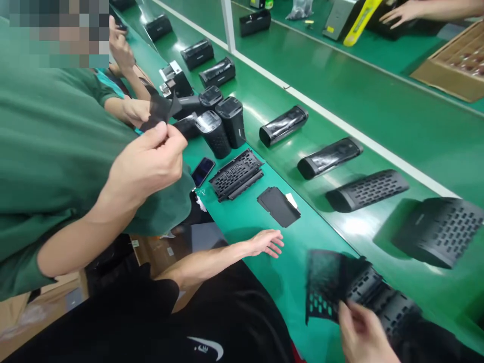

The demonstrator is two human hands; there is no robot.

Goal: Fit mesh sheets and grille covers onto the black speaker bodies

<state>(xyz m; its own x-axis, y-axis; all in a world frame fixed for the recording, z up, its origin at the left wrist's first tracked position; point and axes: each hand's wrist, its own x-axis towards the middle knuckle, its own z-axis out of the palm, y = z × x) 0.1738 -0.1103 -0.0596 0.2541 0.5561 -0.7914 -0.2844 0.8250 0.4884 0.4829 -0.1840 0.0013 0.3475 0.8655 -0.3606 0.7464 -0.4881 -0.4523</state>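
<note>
My left hand (266, 243) lies flat on the green bench with its fingers stretched out, holding nothing. It rests a little below a flat black sheet (279, 206). My right hand (361, 333), at the bottom edge, pinches a thin black perforated panel (327, 285) that is blurred by motion. The panel lies against a black perforated housing (389, 305) just behind the hand.
A person in a green shirt at my left holds a black piece (161, 110) in a hand (147, 164). Black grille frame (236, 174), phone (202, 171), upright cylinders (223, 126) and several speaker housings (366, 189) lie on the conveyor. Another person's hand (401, 12) and a cardboard box (454, 63) are at the far right.
</note>
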